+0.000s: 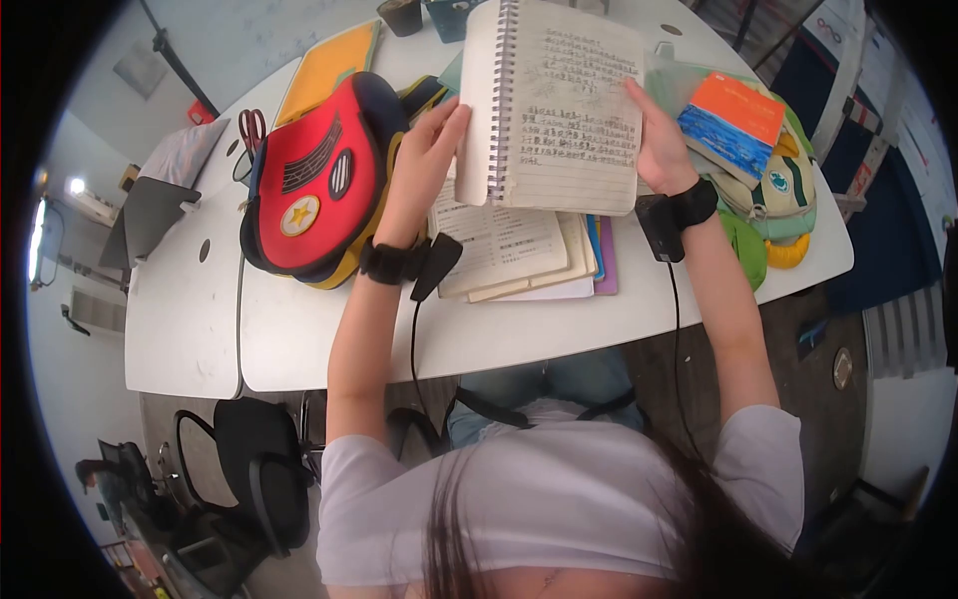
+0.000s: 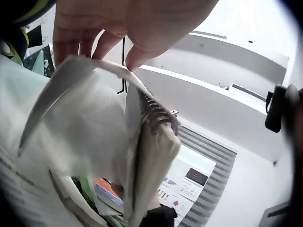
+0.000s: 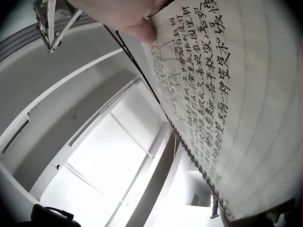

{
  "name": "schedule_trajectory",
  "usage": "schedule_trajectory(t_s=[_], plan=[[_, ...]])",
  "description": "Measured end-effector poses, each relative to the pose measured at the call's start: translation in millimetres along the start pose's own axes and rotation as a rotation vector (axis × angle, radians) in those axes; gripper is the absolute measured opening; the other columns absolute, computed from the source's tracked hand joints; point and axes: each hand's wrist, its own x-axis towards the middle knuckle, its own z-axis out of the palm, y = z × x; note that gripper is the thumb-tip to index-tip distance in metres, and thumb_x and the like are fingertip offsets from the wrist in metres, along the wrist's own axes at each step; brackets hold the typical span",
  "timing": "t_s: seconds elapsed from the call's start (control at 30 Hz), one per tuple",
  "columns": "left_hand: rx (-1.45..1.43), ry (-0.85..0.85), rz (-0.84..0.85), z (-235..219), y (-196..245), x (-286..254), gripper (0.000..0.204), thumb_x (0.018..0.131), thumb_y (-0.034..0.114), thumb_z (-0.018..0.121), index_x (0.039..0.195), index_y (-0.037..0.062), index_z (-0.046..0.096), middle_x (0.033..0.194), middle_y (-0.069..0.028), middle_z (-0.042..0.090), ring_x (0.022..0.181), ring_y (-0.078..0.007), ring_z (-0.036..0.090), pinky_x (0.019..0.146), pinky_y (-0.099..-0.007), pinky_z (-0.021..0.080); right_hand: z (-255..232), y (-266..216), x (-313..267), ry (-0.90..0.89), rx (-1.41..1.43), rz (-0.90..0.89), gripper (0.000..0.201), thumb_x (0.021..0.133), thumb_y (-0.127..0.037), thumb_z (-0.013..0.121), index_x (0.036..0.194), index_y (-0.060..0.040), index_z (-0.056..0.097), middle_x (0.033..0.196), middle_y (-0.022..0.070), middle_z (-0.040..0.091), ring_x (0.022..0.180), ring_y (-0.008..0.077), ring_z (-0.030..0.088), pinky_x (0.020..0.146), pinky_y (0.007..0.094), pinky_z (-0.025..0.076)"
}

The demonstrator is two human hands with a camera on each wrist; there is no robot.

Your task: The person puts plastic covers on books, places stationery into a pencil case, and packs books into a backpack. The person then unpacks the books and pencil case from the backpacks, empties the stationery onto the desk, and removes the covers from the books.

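Observation:
A spiral notebook (image 1: 574, 170) with handwritten lines is held up and opened over the table, its coil toward the left. My left hand (image 1: 424, 165) grips its left edge; in the left wrist view the thumb and fingers of that hand (image 2: 128, 28) pinch the pages folded back beside the coil. On the opposite edge my right hand (image 1: 667, 150) holds the notebook, the thumb lying on the written page (image 3: 203, 94) in the right wrist view. Below the notebook lies a stack of open books and papers (image 1: 509, 265), partly covered by it.
A red and navy backpack (image 1: 309, 185) lies on the white table (image 1: 419, 339) at left. Behind it are a yellow folder (image 1: 324, 75) and a dark cup (image 1: 401, 18). At right, an orange and blue book (image 1: 733, 125) rests on a green and cream bag (image 1: 778, 195).

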Motion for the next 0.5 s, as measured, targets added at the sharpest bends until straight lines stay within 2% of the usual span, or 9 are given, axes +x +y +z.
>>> schedule_trajectory(t_s=[0.07, 0.13, 0.17, 0.2, 0.3, 0.33, 0.4, 0.43, 0.5], plan=[[-0.025, -0.035, -0.091, -3, 4, -14, 0.041, 0.091, 0.033, 0.044, 0.112, -0.0011, 0.055, 0.097, -0.0068, 0.060, 0.088, -0.0106, 0.054, 0.078, -0.0230, 0.041, 2, -3, -1, 0.015, -0.004, -0.015, 0.038, 0.091, -0.025, 0.047, 0.118, 0.0013, 0.045, 0.113, 0.0100, 0.054, 0.102, 0.0186, 0.053, 0.087, 0.0310, 0.044], [-0.264, -0.207, -0.370, -3, 1, -25, 0.044, 0.091, 0.035, 0.044, 0.118, 0.0006, 0.051, 0.108, -0.0079, 0.057, 0.096, -0.0128, 0.054, 0.084, -0.0247, 0.041, 6, -4, -2, 0.030, -0.001, -0.030, 0.038, 0.091, -0.025, 0.046, 0.118, 0.0010, 0.045, 0.114, 0.0099, 0.054, 0.102, 0.0186, 0.053, 0.087, 0.0310, 0.043], [-0.443, -0.342, -0.427, -1, -3, -24, 0.050, 0.091, 0.038, 0.043, 0.126, 0.0021, 0.042, 0.119, -0.0082, 0.051, 0.106, -0.0155, 0.050, 0.088, -0.0271, 0.040, 9, -4, -2, 0.024, 0.007, -0.019, 0.038, 0.091, -0.025, 0.046, 0.119, 0.0009, 0.045, 0.114, 0.0100, 0.054, 0.102, 0.0187, 0.053, 0.087, 0.0311, 0.043], [-0.442, -0.339, -0.428, 0, -6, -27, 0.050, 0.091, 0.038, 0.043, 0.126, 0.0021, 0.042, 0.119, -0.0082, 0.051, 0.106, -0.0155, 0.050, 0.088, -0.0271, 0.040, 10, -3, -3, 0.019, 0.013, -0.007, 0.038, 0.091, -0.025, 0.045, 0.119, 0.0008, 0.045, 0.115, 0.0100, 0.053, 0.103, 0.0188, 0.053, 0.088, 0.0312, 0.043], [-0.232, -0.482, -0.125, 4, -19, -28, 0.051, 0.093, 0.037, 0.038, 0.130, 0.0024, 0.034, 0.124, -0.0078, 0.046, 0.111, -0.0171, 0.045, 0.091, -0.0300, 0.039, 17, 6, -4, -0.049, 0.046, 0.024, 0.039, 0.091, -0.026, 0.045, 0.119, 0.0009, 0.044, 0.116, 0.0099, 0.053, 0.103, 0.0193, 0.053, 0.088, 0.0313, 0.043], [-0.234, -0.481, -0.124, 2, -33, -27, 0.051, 0.093, 0.037, 0.038, 0.130, 0.0024, 0.034, 0.124, -0.0078, 0.046, 0.111, -0.0171, 0.045, 0.091, -0.0300, 0.039, 20, 7, -5, -0.049, 0.043, 0.024, 0.039, 0.091, -0.026, 0.045, 0.119, 0.0009, 0.044, 0.116, 0.0099, 0.053, 0.103, 0.0193, 0.053, 0.088, 0.0313, 0.043], [0.092, -0.478, 0.159, 2, -37, -26, 0.052, 0.093, 0.037, 0.039, 0.131, 0.0029, 0.033, 0.124, -0.0084, 0.046, 0.111, -0.0179, 0.045, 0.092, -0.0307, 0.039, 29, 7, -9, -0.108, 0.096, 0.109, 0.039, 0.091, -0.026, 0.045, 0.120, 0.0014, 0.044, 0.115, 0.0105, 0.053, 0.102, 0.0201, 0.053, 0.088, 0.0314, 0.043], [0.091, -0.477, 0.159, 3, -39, -27, 0.052, 0.093, 0.037, 0.039, 0.131, 0.0029, 0.033, 0.124, -0.0084, 0.046, 0.111, -0.0179, 0.045, 0.092, -0.0307, 0.039, 34, 7, -10, -0.108, 0.095, 0.110, 0.039, 0.091, -0.026, 0.045, 0.120, 0.0014, 0.044, 0.115, 0.0105, 0.053, 0.102, 0.0201, 0.053, 0.088, 0.0314, 0.043], [-0.505, -0.315, -0.319, 10, -27, -29, 0.057, 0.091, 0.044, 0.039, 0.130, 0.0029, 0.034, 0.124, -0.0097, 0.046, 0.111, -0.0202, 0.045, 0.093, -0.0324, 0.039, 38, 7, -12, -0.125, 0.111, 0.165, 0.039, 0.091, -0.025, 0.045, 0.118, 0.0024, 0.044, 0.114, 0.0117, 0.053, 0.101, 0.0206, 0.053, 0.087, 0.0314, 0.044]])
